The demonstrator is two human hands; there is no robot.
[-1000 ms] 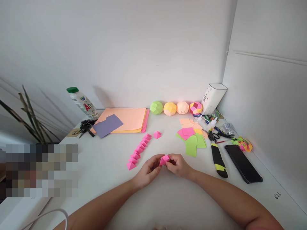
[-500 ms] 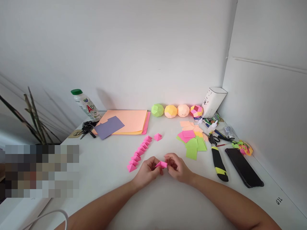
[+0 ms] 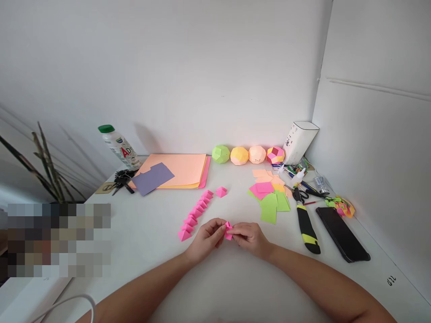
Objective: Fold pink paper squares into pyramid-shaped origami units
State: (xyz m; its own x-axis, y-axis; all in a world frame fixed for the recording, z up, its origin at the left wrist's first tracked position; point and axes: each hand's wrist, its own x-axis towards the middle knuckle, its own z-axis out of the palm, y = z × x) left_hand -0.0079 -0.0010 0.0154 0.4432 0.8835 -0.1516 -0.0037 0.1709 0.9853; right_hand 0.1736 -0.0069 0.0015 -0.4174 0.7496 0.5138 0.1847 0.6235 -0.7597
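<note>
A small folded piece of pink paper (image 3: 228,235) is pinched between both hands, low over the middle of the white table. My left hand (image 3: 209,237) grips its left side with thumb and fingers. From the right, my right hand (image 3: 249,237) has its thumb and forefinger closed on the other side; part of the paper is hidden by the fingertips. A slanting row of several pink folded paper pyramids (image 3: 196,212) stands just beyond my left hand. One more pink pyramid (image 3: 221,192) sits apart, farther back.
Pink, green and orange paper sheets (image 3: 269,208) lie at right, beside a utility knife (image 3: 307,229), scissors (image 3: 297,195) and a phone (image 3: 342,234). Several paper balls (image 3: 239,155) line the wall. Large sheets (image 3: 183,168), a purple sheet (image 3: 153,178) and a bottle (image 3: 120,148) are at back left.
The pink paper has been turned and now shows narrower and more upright. My right hand's raised fingers have come down and closed on it. My left hand has barely moved.
</note>
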